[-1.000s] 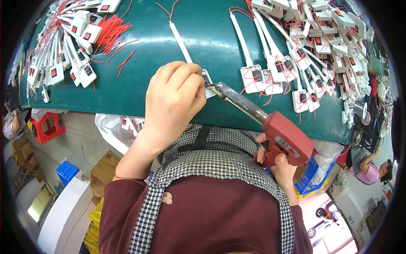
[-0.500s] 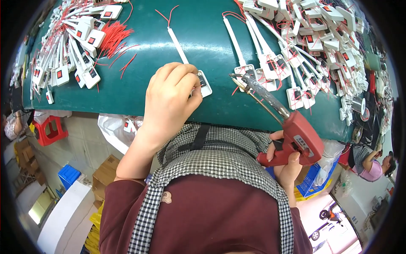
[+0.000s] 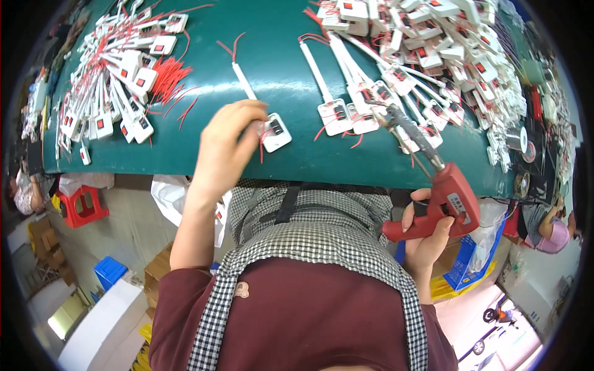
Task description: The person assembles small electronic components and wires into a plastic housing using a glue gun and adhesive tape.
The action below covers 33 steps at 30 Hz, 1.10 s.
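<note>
My left hand (image 3: 224,147) rests on the green table (image 3: 278,49), fingers pinched on a small white part with a long white strip and red wires (image 3: 272,131). My right hand (image 3: 427,238) grips the red handle of a soldering gun (image 3: 436,191). Its metal tip (image 3: 388,114) points up-left among the white parts, to the right of the held one.
A pile of white parts with red wires (image 3: 124,80) lies at the left, and a larger heap (image 3: 445,55) at the upper right. A solder spool (image 3: 516,141) sits at the right edge. Below the table are a red stool (image 3: 83,207), a blue crate (image 3: 110,272) and cardboard boxes.
The soldering gun has swung right, away from the part under my left hand, its tip now over the parts to the right. My left hand stays on the same part.
</note>
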Motion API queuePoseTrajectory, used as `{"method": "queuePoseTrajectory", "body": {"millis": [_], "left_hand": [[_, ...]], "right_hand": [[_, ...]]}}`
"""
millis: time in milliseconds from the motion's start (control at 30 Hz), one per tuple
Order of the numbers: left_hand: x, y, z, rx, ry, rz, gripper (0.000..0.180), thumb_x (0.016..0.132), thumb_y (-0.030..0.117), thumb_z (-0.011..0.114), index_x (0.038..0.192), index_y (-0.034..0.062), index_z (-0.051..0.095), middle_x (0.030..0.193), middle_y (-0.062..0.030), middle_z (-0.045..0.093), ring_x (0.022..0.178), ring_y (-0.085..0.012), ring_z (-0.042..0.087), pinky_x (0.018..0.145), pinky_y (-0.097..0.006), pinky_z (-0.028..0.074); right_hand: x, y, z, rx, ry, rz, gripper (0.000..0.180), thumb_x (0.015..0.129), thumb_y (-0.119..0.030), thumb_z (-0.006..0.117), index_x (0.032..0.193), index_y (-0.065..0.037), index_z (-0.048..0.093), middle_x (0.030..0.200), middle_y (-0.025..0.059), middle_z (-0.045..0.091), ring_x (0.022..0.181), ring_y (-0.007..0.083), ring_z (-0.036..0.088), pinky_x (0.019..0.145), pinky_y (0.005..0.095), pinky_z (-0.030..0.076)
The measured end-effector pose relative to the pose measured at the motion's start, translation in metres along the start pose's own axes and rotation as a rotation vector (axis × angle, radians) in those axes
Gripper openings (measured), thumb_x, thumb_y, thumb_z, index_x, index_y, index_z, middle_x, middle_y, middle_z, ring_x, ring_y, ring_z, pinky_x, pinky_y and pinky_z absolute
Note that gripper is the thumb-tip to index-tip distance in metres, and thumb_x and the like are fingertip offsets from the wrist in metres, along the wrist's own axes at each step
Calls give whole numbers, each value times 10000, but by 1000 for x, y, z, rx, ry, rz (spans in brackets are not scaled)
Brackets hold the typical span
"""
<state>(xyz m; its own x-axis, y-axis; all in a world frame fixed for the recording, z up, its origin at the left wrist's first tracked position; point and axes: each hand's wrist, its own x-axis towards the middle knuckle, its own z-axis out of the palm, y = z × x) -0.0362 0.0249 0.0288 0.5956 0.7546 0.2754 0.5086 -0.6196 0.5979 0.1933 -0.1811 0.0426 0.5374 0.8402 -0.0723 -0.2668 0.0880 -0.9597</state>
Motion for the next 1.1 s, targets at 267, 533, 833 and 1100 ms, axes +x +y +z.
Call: {"method": "queuePoseTrajectory", "body": {"millis": [267, 533, 833, 1100], "left_hand": [[-4, -11, -4, -252, -72, -124, 126, 767, -26, 537, 888, -3, 560, 1013, -115, 569, 964, -278, 552, 844, -328, 422], [-14, -5, 0, -239, 16, -159, 179, 706, 13, 623, 882, 17, 588, 891, -82, 581, 855, -227, 554, 778, -307, 427], [-6, -8, 9, 48, -21, -86, 104, 685, 29, 648, 780, 37, 605, 798, -50, 563, 724, -213, 511, 665, -312, 403], [-5, 6, 2, -191, 67, -290, 67, 691, 22, 643, 732, 50, 599, 721, -41, 593, 685, -208, 566, 642, -307, 431]], "right_hand": [[-6, -7, -30, 47, 138, -144, 606, 903, -479, 411, 1275, -12, 309, 1013, 157, 541, 543, 127, 469, 436, 200, 377], [0, -1, -18, 38, 101, -52, 613, 896, -465, 441, 1275, -6, 295, 1002, 168, 538, 551, 132, 477, 437, 206, 383], [7, 2, -3, 2, 52, -3, 633, 881, -466, 471, 1271, -3, 288, 1014, 180, 533, 536, 142, 476, 437, 212, 386], [7, -3, 6, -71, -24, 76, 712, 835, -504, 527, 1269, 14, 303, 995, 182, 539, 534, 151, 485, 432, 217, 389]]}}
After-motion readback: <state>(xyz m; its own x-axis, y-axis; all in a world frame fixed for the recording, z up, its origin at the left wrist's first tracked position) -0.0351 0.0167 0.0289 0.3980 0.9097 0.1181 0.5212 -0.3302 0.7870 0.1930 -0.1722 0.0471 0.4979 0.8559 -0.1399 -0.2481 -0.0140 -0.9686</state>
